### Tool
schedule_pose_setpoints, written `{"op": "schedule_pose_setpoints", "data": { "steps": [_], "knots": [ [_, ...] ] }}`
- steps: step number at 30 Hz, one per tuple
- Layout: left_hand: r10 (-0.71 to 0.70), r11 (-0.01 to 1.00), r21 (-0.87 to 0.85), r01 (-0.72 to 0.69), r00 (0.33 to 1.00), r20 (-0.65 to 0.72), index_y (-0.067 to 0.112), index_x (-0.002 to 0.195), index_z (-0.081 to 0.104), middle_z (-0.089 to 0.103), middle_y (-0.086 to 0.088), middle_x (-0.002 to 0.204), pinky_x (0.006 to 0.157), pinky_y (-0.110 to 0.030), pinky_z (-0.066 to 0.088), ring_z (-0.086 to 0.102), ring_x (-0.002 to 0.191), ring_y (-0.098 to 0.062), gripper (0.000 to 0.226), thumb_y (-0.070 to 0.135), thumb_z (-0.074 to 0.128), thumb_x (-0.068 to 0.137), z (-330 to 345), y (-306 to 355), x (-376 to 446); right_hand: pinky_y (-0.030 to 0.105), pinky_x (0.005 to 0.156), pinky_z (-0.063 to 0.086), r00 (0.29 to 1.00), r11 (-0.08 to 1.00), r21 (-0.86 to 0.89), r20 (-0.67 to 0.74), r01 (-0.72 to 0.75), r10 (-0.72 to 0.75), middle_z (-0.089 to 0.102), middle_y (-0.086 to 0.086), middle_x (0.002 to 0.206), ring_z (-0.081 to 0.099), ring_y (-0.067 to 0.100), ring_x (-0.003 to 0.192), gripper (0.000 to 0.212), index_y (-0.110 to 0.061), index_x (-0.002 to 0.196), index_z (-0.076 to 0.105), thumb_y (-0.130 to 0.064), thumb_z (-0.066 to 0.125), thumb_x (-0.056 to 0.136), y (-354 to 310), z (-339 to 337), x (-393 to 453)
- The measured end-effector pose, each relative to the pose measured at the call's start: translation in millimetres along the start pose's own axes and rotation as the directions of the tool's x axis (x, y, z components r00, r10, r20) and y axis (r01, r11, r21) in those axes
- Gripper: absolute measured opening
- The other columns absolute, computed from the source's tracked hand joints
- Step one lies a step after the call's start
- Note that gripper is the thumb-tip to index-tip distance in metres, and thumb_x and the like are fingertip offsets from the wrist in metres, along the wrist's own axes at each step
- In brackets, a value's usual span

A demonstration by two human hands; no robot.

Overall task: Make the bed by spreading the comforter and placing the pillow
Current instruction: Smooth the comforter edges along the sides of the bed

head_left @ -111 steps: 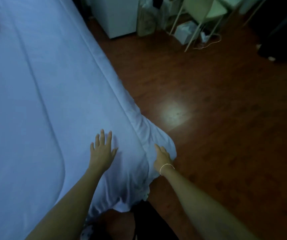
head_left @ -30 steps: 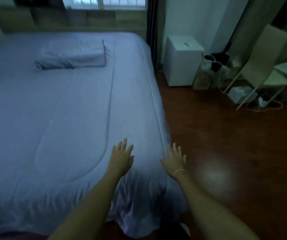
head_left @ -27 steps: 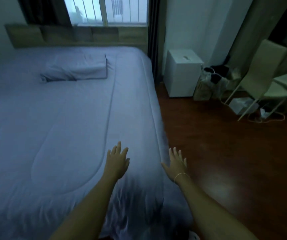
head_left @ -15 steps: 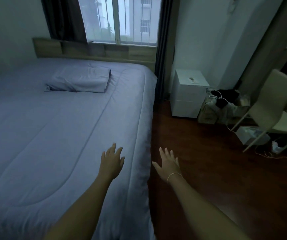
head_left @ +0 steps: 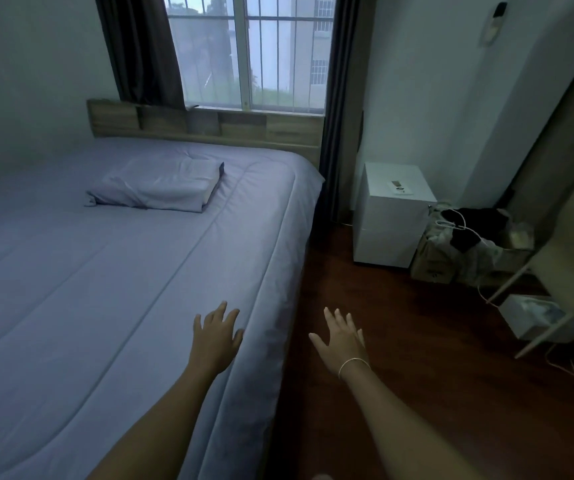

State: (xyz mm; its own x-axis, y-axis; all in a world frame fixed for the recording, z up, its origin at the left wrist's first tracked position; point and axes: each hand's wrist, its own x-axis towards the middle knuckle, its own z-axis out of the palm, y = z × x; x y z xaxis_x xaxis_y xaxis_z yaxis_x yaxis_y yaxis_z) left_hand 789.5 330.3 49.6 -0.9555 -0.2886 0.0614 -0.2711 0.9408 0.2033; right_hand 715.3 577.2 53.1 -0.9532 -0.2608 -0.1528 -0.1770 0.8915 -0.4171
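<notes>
A pale blue comforter (head_left: 112, 292) lies spread flat over the whole bed, its right edge hanging down the side. A pillow (head_left: 161, 187) in a matching case rests on top near the wooden headboard (head_left: 206, 123). My left hand (head_left: 214, 336) is open with fingers apart, over the comforter's right edge, holding nothing. My right hand (head_left: 342, 337), with a thin bracelet at the wrist, is open above the wooden floor just right of the bed, apart from the fabric.
A white cabinet (head_left: 391, 216) stands right of the bed head. Bags and dark clothes (head_left: 469, 244) sit beside it. A pale chair (head_left: 569, 258) stands at the right, with a box (head_left: 538, 317) and cables under it. A barred window (head_left: 247, 53) lies behind the headboard.
My view has lifted from the bed's foot corner towards the headboard. Both hands have come off the comforter's corner, and the right hand has moved out over the floor.
</notes>
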Motion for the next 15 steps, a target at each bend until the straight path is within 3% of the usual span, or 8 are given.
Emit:
{"op": "schedule_pose_setpoints", "data": {
  "steps": [6, 10, 15],
  "knots": [
    [-0.057, 0.997, -0.054, 0.055, 0.998, -0.036, 0.019, 0.139, 0.042, 0.033, -0.013, 0.151, 0.112, -0.051, 0.022, 0.04, 0.133, -0.03, 0.05, 0.041, 0.046, 0.094, 21, 34, 130, 0.046, 0.118, 0.012, 1.0, 1.0, -0.019, 0.01, -0.008, 0.009, 0.013, 0.001, 0.159, 0.007, 0.024, 0.147, 0.067, -0.03, 0.149, 0.016, -0.058, 0.037, 0.092, 28, -42, 134],
    [-0.046, 0.992, -0.117, 0.034, 0.994, -0.103, 0.017, 0.136, 0.046, 0.047, -0.012, 0.142, 0.106, -0.045, 0.035, 0.049, 0.125, -0.029, 0.047, 0.039, 0.047, 0.094, 16, 63, 232, 0.043, 0.115, 0.025, 0.999, 0.999, 0.032, -0.013, 0.031, -0.03, 0.036, -0.001, 0.151, 0.033, 0.021, 0.139, 0.06, -0.028, 0.144, 0.032, -0.054, 0.042, 0.091, 30, -82, 227],
    [-0.021, 0.993, -0.122, -0.002, 0.982, -0.187, 0.02, 0.129, 0.053, 0.065, -0.003, 0.12, 0.111, -0.051, 0.021, 0.06, 0.108, -0.022, 0.038, 0.033, 0.047, 0.094, 13, 108, 329, 0.036, 0.106, 0.035, 0.994, 0.993, 0.088, -0.079, 0.076, -0.069, 0.048, -0.001, 0.142, 0.046, 0.021, 0.128, 0.055, -0.026, 0.14, 0.04, -0.051, 0.046, 0.091, 30, -116, 318]
  ]
}}
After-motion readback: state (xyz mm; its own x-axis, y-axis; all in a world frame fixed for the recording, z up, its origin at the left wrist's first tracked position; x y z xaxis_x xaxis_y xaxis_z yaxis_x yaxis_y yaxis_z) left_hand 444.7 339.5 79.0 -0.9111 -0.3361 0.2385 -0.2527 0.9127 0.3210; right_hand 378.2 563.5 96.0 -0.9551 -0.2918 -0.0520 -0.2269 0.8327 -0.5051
